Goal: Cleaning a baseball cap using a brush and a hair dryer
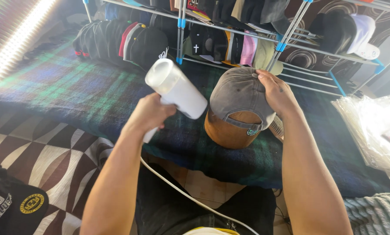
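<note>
Grey cap (238, 93) over brown form (227, 132)

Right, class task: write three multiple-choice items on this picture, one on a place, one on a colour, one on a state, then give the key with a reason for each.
1. Where does the grey cap sit?
A. on a rounded brown form
B. on the metal rack
C. on the patterned rug

2. What colour is the corded handheld appliance?
A. black
B. white
C. pink

3. What is the right hand doing?
A. hanging free in the air
B. gripping the cord
C. resting on the cap's crown

Key:
1 A, the brown form shows under the cap's back strap.
2 B, its barrel and cord are white.
3 C, its fingers lie on top of the cap, while the left hand holds the appliance's handle.
</note>
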